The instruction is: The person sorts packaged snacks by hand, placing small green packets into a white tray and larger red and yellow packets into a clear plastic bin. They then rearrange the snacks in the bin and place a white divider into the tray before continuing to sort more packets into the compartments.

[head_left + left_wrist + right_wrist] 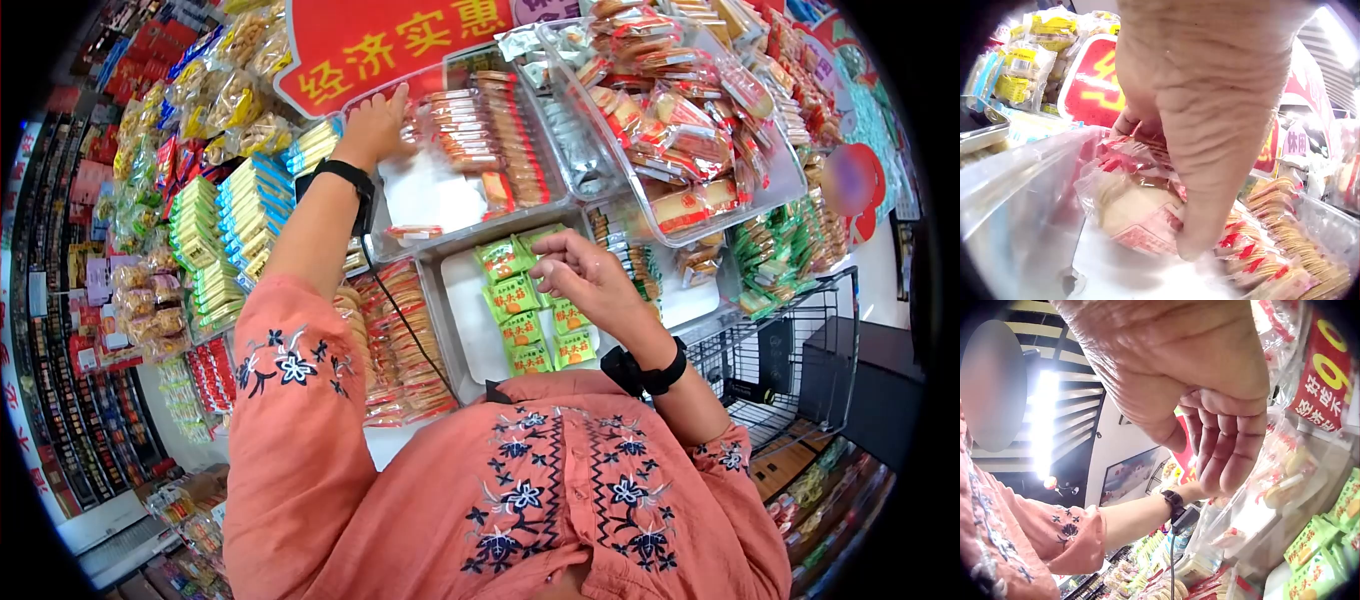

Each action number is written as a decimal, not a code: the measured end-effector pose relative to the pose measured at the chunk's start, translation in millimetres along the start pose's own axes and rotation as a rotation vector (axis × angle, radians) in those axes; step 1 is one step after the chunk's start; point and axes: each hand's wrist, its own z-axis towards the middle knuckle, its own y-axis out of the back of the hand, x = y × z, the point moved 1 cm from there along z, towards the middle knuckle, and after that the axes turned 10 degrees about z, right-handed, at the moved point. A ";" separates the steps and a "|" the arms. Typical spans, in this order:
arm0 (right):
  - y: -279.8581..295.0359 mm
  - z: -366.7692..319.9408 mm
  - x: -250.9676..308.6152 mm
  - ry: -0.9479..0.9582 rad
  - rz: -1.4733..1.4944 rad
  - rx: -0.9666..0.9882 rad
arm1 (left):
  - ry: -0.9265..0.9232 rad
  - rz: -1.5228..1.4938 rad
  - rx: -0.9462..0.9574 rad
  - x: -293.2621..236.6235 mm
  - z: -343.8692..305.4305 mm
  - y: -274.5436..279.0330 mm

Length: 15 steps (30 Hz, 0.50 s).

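Observation:
My left hand [372, 132] reaches into the far-left clear bin [395, 240]. In the left wrist view its thumb and fingers are around a bunch of wrapped round biscuits [1138, 215] in clear and red film, beside the bin's wall. White lining shows below them. Further rows of red-wrapped biscuits [465, 130] stand to the right of this hand. Nearer my body, my right hand [598, 285] hovers over a bin of green packets [520, 325], fingers loosely bent and nothing in them. The right wrist view shows its palm [1191, 362] bare.
A tilted clear tub [690, 130] heaped with red-wrapped snacks stands at the right. Green and blue packets [245, 215] fill the left side. A red sign [390, 50] rises behind the bins. A wire cart [790, 370] is on the right. A cable [405, 310] trails from my left wrist.

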 end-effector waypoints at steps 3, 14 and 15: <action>1.1 0.8 -1.3 -0.012 0.000 0.012 | -0.019 -0.081 0.011 -0.4 -5.3 -4.5; -7.7 26.3 5.3 0.016 0.085 0.052 | 0.048 -0.228 0.242 -8.4 -14.2 12.3; -9.4 33.7 4.9 0.050 0.099 0.052 | 0.036 -0.263 0.251 -8.5 -17.6 12.7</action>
